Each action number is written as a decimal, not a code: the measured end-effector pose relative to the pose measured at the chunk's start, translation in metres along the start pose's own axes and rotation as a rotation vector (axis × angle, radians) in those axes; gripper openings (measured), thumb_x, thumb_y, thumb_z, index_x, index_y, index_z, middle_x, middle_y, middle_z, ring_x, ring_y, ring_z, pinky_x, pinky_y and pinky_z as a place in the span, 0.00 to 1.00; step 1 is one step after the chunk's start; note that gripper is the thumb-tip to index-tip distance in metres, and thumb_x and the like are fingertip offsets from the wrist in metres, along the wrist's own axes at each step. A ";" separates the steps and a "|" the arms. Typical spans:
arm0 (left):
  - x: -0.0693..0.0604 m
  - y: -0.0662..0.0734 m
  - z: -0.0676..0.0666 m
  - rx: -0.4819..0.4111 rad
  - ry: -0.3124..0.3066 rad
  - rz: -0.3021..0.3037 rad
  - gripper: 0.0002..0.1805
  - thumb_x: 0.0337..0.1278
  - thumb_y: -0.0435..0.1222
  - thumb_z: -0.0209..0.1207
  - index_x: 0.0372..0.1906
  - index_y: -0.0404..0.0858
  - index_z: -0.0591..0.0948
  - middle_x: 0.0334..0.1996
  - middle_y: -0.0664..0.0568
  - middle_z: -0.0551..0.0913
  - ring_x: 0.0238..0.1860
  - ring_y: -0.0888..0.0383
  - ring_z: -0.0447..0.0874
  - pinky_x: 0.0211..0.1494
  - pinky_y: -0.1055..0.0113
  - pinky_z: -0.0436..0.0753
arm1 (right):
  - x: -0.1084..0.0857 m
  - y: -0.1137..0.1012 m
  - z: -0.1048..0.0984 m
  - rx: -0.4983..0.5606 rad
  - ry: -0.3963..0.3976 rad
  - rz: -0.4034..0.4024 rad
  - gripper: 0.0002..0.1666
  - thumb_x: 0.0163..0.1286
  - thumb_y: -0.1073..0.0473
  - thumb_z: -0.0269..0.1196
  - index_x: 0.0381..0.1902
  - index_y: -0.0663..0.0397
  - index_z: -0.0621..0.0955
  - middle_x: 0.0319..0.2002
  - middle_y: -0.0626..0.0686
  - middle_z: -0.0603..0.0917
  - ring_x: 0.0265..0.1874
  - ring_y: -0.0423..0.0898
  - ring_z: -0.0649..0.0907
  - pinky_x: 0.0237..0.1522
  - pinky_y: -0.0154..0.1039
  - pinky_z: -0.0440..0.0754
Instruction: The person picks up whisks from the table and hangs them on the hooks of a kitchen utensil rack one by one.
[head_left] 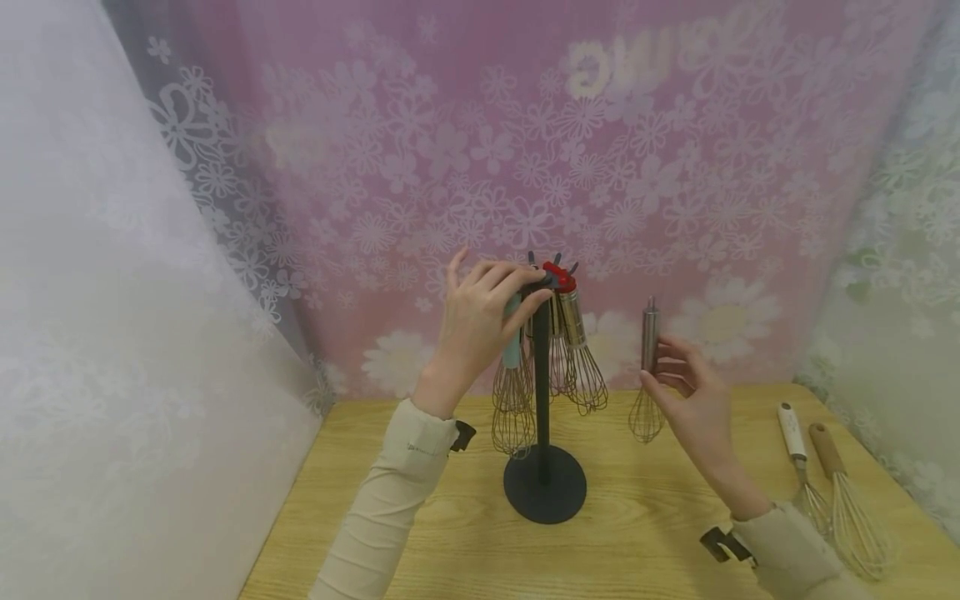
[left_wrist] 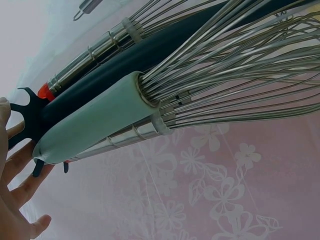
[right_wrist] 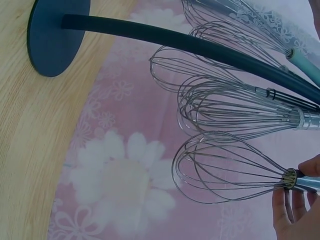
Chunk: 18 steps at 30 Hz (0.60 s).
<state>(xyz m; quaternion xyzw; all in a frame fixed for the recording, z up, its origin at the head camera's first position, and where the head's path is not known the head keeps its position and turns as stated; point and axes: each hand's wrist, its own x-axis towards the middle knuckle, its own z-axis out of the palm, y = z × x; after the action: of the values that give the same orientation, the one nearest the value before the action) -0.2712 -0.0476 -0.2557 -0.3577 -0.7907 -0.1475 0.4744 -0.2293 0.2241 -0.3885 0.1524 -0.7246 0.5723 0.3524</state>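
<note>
One left hand (head_left: 483, 308) gripped the hooked top of the black stand (head_left: 543, 400) between thumb and fingers. Right hand (head_left: 693, 404), apart from the left, pinched the steel handle of a small whisk (head_left: 650, 333); whisk near upright, wires down, raised off the bench (head_left: 450, 542), right of the stand and clear of it. Light sleeves (head_left: 382, 508) on both arms. On the stand: teal-handled whisk (head_left: 512, 350) hung on its left side, red-tipped whisk (head_left: 573, 321) on its right, another steel-handled whisk (left_wrist: 135, 136) partly hidden behind the teal one. White-handled whisk (head_left: 791, 429) and brown-handled whisk (head_left: 827, 450) lay side by side on the bench, well right of the stand. Flowered pink curtain (head_left: 450, 183) hung behind the stand.
</note>
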 end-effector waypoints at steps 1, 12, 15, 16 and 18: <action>0.000 0.000 0.000 0.000 0.000 0.000 0.15 0.67 0.50 0.63 0.50 0.49 0.88 0.46 0.57 0.88 0.51 0.56 0.82 0.80 0.44 0.50 | 0.000 0.000 0.001 0.000 0.000 0.002 0.34 0.59 0.83 0.66 0.65 0.69 0.76 0.48 0.39 0.79 0.41 0.32 0.82 0.45 0.21 0.81; 0.000 0.000 0.000 0.009 0.004 -0.001 0.15 0.66 0.51 0.63 0.50 0.49 0.88 0.46 0.57 0.88 0.51 0.56 0.82 0.79 0.43 0.51 | -0.002 -0.014 0.005 -0.002 -0.009 0.009 0.34 0.60 0.81 0.67 0.65 0.66 0.76 0.49 0.39 0.79 0.42 0.33 0.83 0.46 0.21 0.81; 0.000 0.000 0.001 0.008 0.010 0.000 0.15 0.65 0.50 0.65 0.50 0.48 0.88 0.45 0.57 0.89 0.50 0.56 0.82 0.79 0.44 0.51 | -0.002 -0.018 0.006 0.015 -0.012 -0.006 0.34 0.60 0.81 0.67 0.65 0.67 0.76 0.49 0.39 0.80 0.43 0.33 0.83 0.46 0.22 0.81; 0.000 0.000 0.001 0.008 0.011 0.001 0.15 0.64 0.50 0.65 0.50 0.48 0.88 0.45 0.57 0.89 0.50 0.56 0.82 0.79 0.43 0.51 | -0.002 -0.019 0.007 0.022 -0.012 -0.012 0.34 0.60 0.82 0.67 0.65 0.67 0.76 0.49 0.39 0.80 0.43 0.33 0.83 0.46 0.22 0.81; 0.000 0.000 0.001 0.007 0.014 0.002 0.14 0.64 0.49 0.66 0.50 0.48 0.88 0.45 0.57 0.89 0.50 0.56 0.82 0.79 0.43 0.51 | -0.002 -0.021 0.008 0.036 -0.013 -0.020 0.34 0.59 0.82 0.67 0.65 0.68 0.76 0.49 0.40 0.80 0.42 0.33 0.83 0.46 0.22 0.81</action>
<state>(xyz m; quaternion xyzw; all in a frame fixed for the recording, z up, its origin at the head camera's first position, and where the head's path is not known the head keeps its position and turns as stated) -0.2724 -0.0470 -0.2561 -0.3560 -0.7875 -0.1466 0.4813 -0.2174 0.2099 -0.3750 0.1698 -0.7149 0.5806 0.3507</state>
